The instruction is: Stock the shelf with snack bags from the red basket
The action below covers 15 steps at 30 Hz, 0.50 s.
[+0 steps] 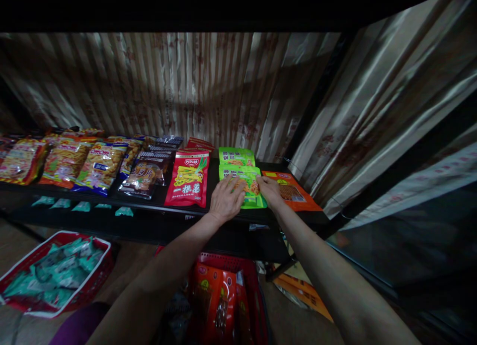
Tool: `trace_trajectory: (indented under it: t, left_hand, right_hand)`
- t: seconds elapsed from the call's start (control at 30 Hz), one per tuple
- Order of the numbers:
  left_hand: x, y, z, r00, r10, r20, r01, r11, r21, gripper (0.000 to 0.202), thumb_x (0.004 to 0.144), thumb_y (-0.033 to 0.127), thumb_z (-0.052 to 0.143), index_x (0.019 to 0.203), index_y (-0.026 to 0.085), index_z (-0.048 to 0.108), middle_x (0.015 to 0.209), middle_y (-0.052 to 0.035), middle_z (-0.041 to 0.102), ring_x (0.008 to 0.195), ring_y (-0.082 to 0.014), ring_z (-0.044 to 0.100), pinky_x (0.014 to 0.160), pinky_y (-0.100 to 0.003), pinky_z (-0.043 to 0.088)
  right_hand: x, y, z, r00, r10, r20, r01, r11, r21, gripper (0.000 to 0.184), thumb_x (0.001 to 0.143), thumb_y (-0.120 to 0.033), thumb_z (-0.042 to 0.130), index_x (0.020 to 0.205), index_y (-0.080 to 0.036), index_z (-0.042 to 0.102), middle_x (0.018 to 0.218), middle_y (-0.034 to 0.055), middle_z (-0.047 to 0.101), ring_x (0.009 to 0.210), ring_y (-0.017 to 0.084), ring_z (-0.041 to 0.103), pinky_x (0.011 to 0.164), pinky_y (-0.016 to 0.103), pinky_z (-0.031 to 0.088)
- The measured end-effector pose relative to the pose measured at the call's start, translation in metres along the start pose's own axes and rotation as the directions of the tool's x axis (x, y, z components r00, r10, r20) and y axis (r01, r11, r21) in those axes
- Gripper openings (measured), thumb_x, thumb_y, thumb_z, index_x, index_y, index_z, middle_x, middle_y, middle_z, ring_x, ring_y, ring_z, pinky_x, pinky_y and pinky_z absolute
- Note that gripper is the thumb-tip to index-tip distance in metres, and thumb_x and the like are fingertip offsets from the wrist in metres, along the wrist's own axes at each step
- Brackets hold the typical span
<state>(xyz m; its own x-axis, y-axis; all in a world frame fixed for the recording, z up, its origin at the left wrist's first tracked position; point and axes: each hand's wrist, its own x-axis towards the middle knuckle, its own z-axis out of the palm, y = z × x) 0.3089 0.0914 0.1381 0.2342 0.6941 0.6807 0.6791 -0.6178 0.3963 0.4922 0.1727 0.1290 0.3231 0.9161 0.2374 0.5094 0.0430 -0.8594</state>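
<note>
A green snack bag (251, 186) with Chinese lettering lies on the black shelf, in front of a second green snack bag (236, 157). My left hand (226, 200) rests on the lower left of the front bag, fingers stretched over its face. At that bag's right edge, my right hand (269, 190) has its fingers closed on the side; the fingertips are partly hidden. To the right lies a flat orange snack packet (298, 193), close to my right hand. A red snack bag (187, 178) with a leek picture leans to the left of my left hand.
Brown bags (143, 173) and yellow snack bags (100, 166) line the shelf's left. Below stand a red basket (106, 265) of teal packets and another red basket (261, 298) with orange packets. A curtain (208, 82) hangs behind; a black post (345, 218) is at right.
</note>
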Motion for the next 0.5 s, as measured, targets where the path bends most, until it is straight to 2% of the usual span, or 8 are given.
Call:
trace_trajectory:
  t: [0.1,0.17,0.27,0.37,0.5]
  left_hand:
    - [0.001,-0.002,-0.001,0.997,-0.008,0.073,0.005,0.999,0.04,0.037,0.091,0.035,0.04,0.122,0.025,0.058,0.136,-0.0061,0.052,0.134,-0.0216,0.035,0.112,-0.04,0.024]
    - [0.001,-0.002,-0.002,0.996,-0.025,0.09,0.02,0.998,0.063,0.038,0.091,0.037,0.041,0.123,0.025,0.058,0.136,-0.0057,0.052,0.134,-0.022,0.035,0.113,-0.042,0.021]
    - [0.0,-0.001,-0.003,0.997,-0.016,0.081,0.011,0.998,0.068,0.042,0.088,0.042,0.045,0.124,0.023,0.057,0.136,-0.0073,0.052,0.134,-0.0236,0.035,0.115,-0.045,0.015]
    - [0.0,0.001,-0.003,0.996,-0.019,0.083,0.014,0.998,0.06,0.045,0.085,0.044,0.049,0.124,0.023,0.057,0.137,-0.0084,0.051,0.134,-0.0249,0.034,0.115,-0.046,0.014]
    - [0.0,0.0,-0.001,0.996,-0.024,0.084,0.022,0.999,0.027,0.044,0.084,0.044,0.052,0.122,0.024,0.058,0.136,-0.0082,0.051,0.134,-0.0259,0.035,0.114,-0.048,0.016]
  right_hand:
    - [0.0,-0.006,-0.004,1.0,-0.019,-0.002,0.019,0.997,-0.072,0.029,0.079,-0.044,0.05,0.069,-0.02,0.064,0.067,0.0012,0.066,0.067,0.018,0.06,0.068,0.028,0.046]
    - [0.001,-0.011,-0.007,0.999,-0.048,-0.02,0.044,0.988,-0.145,0.024,0.078,-0.04,0.053,0.081,-0.019,0.066,0.082,0.0055,0.069,0.082,0.022,0.062,0.081,0.034,0.046]
    - [0.002,-0.021,-0.01,0.976,-0.214,-0.05,0.188,0.931,-0.313,0.037,0.078,-0.034,0.053,0.108,-0.014,0.062,0.111,0.0144,0.064,0.108,0.028,0.055,0.096,0.042,0.039]
    - [0.003,-0.031,-0.006,0.921,-0.39,0.01,0.361,0.841,-0.402,0.045,0.081,-0.03,0.048,0.122,-0.013,0.055,0.131,0.0162,0.052,0.127,0.03,0.041,0.106,0.046,0.03]
    - [0.006,-0.042,0.01,0.861,-0.482,0.161,0.504,0.77,-0.392,0.046,0.086,-0.032,0.04,0.126,-0.012,0.053,0.138,0.0141,0.047,0.133,0.027,0.034,0.111,0.047,0.022]
